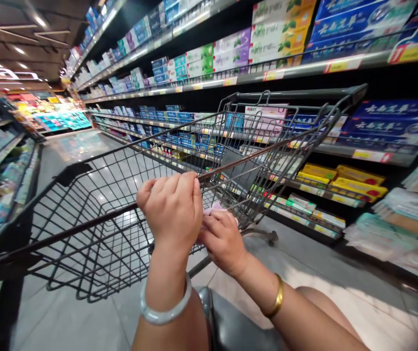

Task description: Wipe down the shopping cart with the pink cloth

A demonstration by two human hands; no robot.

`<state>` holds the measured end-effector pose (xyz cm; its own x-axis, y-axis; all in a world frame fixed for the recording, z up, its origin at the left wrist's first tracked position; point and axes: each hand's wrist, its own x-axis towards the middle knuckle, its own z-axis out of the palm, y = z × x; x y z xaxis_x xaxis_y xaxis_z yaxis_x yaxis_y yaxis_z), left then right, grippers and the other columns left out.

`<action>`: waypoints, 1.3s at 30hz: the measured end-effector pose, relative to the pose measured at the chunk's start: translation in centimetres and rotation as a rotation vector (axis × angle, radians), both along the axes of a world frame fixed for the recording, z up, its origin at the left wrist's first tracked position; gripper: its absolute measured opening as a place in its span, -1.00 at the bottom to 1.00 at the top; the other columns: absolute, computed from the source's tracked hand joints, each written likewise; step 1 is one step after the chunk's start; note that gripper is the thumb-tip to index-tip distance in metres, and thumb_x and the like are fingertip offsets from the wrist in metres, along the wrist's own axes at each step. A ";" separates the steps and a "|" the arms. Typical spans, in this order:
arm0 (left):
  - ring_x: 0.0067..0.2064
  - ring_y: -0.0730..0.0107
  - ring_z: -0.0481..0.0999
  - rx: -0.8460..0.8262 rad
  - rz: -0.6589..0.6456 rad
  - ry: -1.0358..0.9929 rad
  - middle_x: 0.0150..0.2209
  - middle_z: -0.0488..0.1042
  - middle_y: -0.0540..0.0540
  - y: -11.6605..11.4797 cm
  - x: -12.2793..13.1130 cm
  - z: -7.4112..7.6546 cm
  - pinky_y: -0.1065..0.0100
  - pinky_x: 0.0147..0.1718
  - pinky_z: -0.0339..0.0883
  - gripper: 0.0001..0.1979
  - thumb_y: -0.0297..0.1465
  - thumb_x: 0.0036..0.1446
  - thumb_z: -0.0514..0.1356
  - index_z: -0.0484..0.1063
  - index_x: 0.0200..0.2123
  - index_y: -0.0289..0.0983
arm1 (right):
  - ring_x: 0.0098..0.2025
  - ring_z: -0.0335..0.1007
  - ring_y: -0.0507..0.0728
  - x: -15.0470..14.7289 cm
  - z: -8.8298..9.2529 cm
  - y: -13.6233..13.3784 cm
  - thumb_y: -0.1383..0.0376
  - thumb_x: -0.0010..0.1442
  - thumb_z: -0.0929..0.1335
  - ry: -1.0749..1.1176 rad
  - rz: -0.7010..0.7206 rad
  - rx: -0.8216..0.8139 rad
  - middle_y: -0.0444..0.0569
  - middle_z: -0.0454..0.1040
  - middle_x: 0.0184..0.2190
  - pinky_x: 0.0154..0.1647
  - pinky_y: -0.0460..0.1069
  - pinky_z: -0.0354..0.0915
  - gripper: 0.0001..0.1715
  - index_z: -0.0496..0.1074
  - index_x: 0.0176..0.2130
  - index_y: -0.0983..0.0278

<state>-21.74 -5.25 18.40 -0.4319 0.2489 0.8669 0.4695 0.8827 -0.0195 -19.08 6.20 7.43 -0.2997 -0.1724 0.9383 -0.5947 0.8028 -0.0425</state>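
Fingers of the left hand wrap right over the handle of a wire shopping cart, fist closed on the bar, a pale bangle at the wrist. Just beside it and slightly lower, the right hand, with a gold bangle, curls narrowly around a small pink item pressed close under the bar; what the item is cannot be made out. The cart stands in a store aisle, its right side near shelves stacked with toothpaste boxes.

With only one hand truly on the bar, I judge the cart could swing towards the shelves and clip them. The pink item, held only by fingertips, could slip through the wire or onto the glossy floor.
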 end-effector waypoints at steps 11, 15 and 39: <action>-0.09 0.12 0.46 0.102 -0.008 -0.034 -0.18 0.61 -0.09 -0.2 0.4 -0.5 0.03 0.12 0.02 -0.76 -0.29 0.35 0.05 0.50 -0.09 -0.15 | -0.04 0.37 0.14 0.6 -1.8 0.0 0.26 0.36 0.35 -0.190 0.021 0.043 -0.11 0.58 -0.17 -0.03 0.06 0.27 -0.82 0.55 -0.29 0.17; -0.07 0.10 0.46 0.113 -0.023 -0.070 -0.15 0.62 -0.09 -0.3 0.6 -0.4 -0.01 0.14 0.02 -0.75 -0.31 0.36 0.03 0.50 -0.07 -0.15 | 0.00 0.36 0.15 0.5 -1.6 -0.5 0.28 0.37 0.34 -0.248 -0.001 -0.051 -0.08 0.58 -0.09 -0.03 0.07 0.28 -0.82 0.56 -0.25 0.15; 0.00 0.07 0.44 0.141 -0.068 -0.110 -0.11 0.59 -0.11 -0.4 0.4 -0.8 -0.04 0.18 -0.02 -0.72 -0.27 0.37 0.02 0.50 -0.03 -0.11 | 0.04 0.34 0.15 0.7 -2.9 0.3 0.28 0.37 0.36 -0.236 0.026 0.021 -0.10 0.58 -0.06 0.00 0.09 0.27 -0.85 0.56 -0.24 0.13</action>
